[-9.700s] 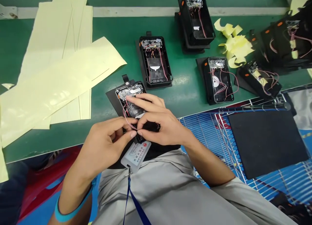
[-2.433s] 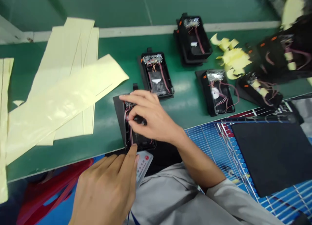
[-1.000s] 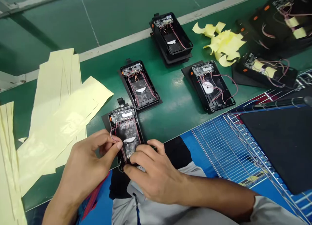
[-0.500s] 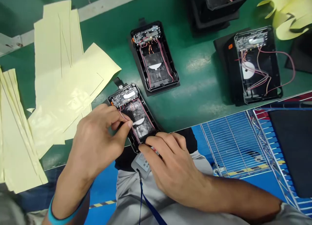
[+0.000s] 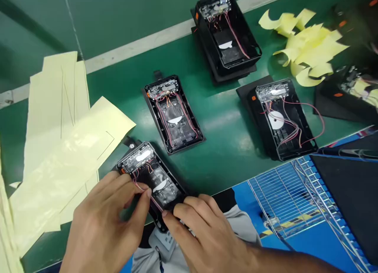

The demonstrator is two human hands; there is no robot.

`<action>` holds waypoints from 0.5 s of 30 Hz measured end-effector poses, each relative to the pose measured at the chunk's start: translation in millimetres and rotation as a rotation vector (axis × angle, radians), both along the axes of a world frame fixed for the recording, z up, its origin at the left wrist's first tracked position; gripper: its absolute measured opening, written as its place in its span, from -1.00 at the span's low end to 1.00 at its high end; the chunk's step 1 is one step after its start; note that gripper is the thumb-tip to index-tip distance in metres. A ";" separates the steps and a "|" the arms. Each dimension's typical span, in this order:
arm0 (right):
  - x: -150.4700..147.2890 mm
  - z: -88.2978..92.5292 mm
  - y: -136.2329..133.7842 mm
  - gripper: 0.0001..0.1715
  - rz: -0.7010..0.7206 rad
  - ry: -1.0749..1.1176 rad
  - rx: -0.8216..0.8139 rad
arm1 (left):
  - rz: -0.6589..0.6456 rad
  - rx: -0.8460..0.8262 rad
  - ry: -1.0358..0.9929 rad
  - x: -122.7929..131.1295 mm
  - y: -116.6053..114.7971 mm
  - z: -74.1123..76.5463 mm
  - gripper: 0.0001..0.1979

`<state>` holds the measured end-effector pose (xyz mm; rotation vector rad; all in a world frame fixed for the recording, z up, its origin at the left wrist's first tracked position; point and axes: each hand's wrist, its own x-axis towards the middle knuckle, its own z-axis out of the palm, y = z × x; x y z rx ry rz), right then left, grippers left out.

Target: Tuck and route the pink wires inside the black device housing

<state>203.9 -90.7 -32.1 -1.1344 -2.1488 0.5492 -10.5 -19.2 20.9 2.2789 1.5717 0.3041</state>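
Observation:
An open black device case (image 5: 153,178) with a circuit board and red wires lies at the near edge of the green belt (image 5: 224,123). My left hand (image 5: 109,229) pinches a red wire at the case's left wall, thumb and forefinger closed. My right hand (image 5: 203,237) presses its fingertips on the case's near end, fingers curled over the rim. A badge card (image 5: 163,239) hangs just below the case.
Three more open cases (image 5: 174,113) (image 5: 227,32) (image 5: 282,117) lie farther along the belt. Long pale yellow backing sheets (image 5: 59,147) lie at left, crumpled yellow scraps (image 5: 307,48) at far right. A wire rack (image 5: 295,202) with a black sheet (image 5: 351,190) stands at right.
The view has shifted, so the case now sits lower and further left. Both hands stay on the same case, the left still pinching the wire, the right at its near end.

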 end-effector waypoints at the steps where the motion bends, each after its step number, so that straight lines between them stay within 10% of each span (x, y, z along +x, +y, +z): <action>1: 1.3 0.0 2.1 -0.59 0.008 -0.003 -0.005 | 0.009 0.002 -0.018 1.2 0.8 0.2 -0.78; 15: 10.0 14.2 5.4 -0.67 0.068 -0.088 -0.106 | 0.175 -0.015 -0.070 7.2 0.3 -3.4 -0.86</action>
